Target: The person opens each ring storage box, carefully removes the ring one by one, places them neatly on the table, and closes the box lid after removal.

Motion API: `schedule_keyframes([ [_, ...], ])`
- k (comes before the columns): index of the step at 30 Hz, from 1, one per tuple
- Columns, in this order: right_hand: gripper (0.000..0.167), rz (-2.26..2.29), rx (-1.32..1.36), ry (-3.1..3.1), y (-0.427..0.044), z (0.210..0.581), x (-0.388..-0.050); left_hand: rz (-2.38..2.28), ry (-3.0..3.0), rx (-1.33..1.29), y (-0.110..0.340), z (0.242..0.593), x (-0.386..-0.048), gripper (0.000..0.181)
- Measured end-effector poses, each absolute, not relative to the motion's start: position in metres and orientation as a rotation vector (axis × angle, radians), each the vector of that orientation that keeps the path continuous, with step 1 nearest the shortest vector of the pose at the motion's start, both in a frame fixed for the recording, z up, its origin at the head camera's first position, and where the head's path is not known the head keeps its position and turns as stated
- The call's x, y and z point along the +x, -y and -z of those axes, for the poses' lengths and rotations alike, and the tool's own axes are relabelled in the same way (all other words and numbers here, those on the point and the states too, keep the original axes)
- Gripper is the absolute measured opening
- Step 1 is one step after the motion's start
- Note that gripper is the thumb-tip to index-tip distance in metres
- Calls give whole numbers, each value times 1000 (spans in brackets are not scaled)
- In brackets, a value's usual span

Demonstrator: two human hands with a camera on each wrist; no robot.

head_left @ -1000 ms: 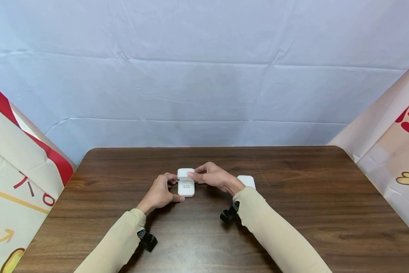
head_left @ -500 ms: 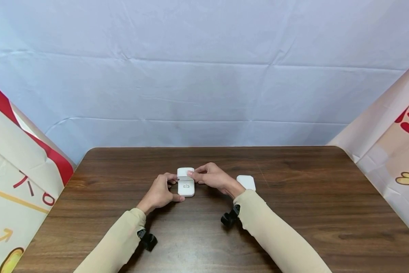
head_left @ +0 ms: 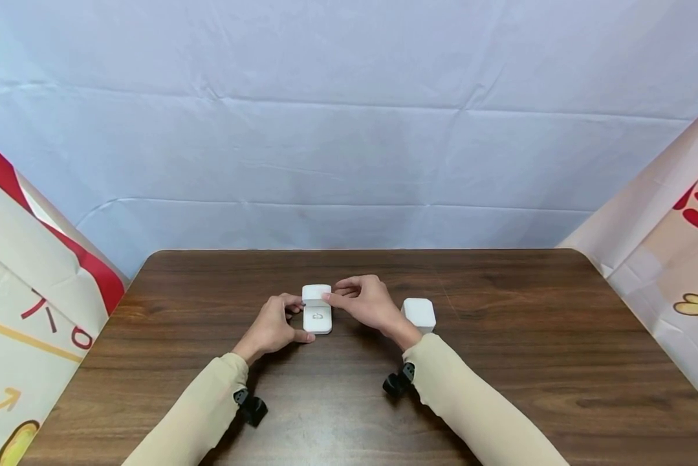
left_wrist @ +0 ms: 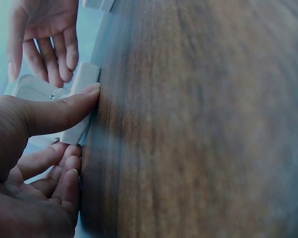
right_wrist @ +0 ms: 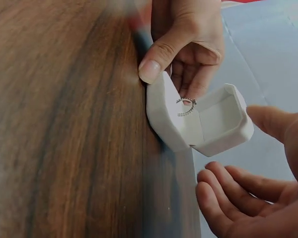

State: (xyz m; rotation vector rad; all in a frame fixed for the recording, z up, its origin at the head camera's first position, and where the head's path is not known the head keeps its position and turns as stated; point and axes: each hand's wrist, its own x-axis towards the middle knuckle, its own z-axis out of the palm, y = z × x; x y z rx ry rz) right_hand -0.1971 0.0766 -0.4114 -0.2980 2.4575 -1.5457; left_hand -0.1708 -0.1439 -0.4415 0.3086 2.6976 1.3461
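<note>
A white ring box [head_left: 316, 294] stands on the table with its lid raised. A silver ring [right_wrist: 194, 102] set with small stones sits upright in its slot. My left hand [head_left: 272, 329] holds the box base, thumb at the front and fingers behind, as the left wrist view also shows. To the right of the box is my right hand [head_left: 372, 305]. Its thumb tip [right_wrist: 262, 119] is at the lid's edge, seemingly touching it. The other right fingers are loosely extended and apart from the box.
A white square box [head_left: 420, 312] stands on the brown wooden table [head_left: 512, 336], just right of my right wrist. A pale cloth backdrop [head_left: 349, 142] hangs behind the table. Printed cloths hang at both sides.
My right hand has shifted slightly right, its fingers drawing away from the lid while the thumb stays near it. More of the square box shows. My left hand and the ring box hardly move.
</note>
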Motion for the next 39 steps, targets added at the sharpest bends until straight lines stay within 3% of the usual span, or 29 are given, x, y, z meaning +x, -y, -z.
schedule_keyframes([
  [16,14,1558,-657,-2695,-79,410,-179,-1372,-2679,248,143,444,-172,63],
  [39,8,1477,-732,-2687,-71,427,-173,-1373,-2678,256,145,444,-173,63],
])
